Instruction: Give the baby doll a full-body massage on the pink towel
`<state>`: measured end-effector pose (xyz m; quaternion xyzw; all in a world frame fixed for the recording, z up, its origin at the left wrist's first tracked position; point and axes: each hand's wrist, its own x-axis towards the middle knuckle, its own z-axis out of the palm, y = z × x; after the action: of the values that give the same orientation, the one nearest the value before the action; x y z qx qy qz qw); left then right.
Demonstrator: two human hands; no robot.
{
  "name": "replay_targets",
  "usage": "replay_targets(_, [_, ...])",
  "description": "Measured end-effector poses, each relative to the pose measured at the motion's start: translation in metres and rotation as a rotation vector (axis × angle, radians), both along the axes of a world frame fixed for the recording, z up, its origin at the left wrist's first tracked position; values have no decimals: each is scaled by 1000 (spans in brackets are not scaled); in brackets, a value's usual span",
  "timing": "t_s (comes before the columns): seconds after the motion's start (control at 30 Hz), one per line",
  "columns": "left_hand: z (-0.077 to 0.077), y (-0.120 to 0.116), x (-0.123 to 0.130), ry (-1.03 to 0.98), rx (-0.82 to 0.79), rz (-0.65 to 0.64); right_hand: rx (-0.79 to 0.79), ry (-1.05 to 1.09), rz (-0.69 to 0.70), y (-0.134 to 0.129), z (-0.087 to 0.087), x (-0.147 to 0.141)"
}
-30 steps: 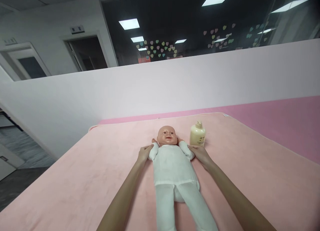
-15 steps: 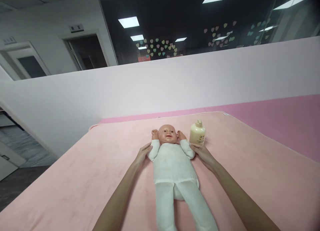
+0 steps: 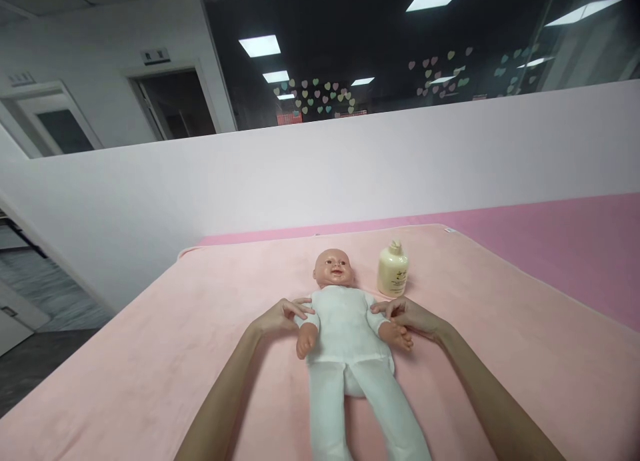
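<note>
A baby doll (image 3: 350,324) with a bare head and a white cloth body lies face up, its legs toward me. Both its arms point down along its sides. My left hand (image 3: 284,316) grips the doll's arm on the left, thumb and fingers about the white sleeve above the bare doll hand. On the other side, my right hand (image 3: 407,314) is closed around the doll's other arm near the wrist. Just beyond my right hand stands a pale yellow lotion bottle (image 3: 393,272) with a pump top, apart from the doll.
A peach-pink blanket (image 3: 240,274) covers the surface under the doll. Behind it rises a white half wall (image 3: 325,174) with a pink mat (image 3: 575,241) along its foot. Dark glass with heart stickers is above, and doors are at left.
The doll's arms have swung from raised beside its head down to its sides, with both my hands on them. The bottle stays where it was.
</note>
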<state>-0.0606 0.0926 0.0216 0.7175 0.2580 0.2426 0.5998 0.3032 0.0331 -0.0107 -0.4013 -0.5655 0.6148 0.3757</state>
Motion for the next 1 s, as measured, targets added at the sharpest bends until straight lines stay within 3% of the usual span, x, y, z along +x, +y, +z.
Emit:
replay_targets(0.27, [2,2,-7,89,23,-40,25,14,-1,-3,5,-3])
replay_targets(0.5, [7,6,-9,182,66,-104,110,-12,-24,0,-2,-1])
replay_targets(0.63, [6,5,-11,172,80,-104,60,-21,-32,-1,-2,1])
replay_targets(0.8, [-1,1,-11,0,-75,69,-36,69,-128,-2,-4,2])
replay_targets(1.0, [-1,3,-1,-149,-235,327,20,180,-242,5,-7,-4])
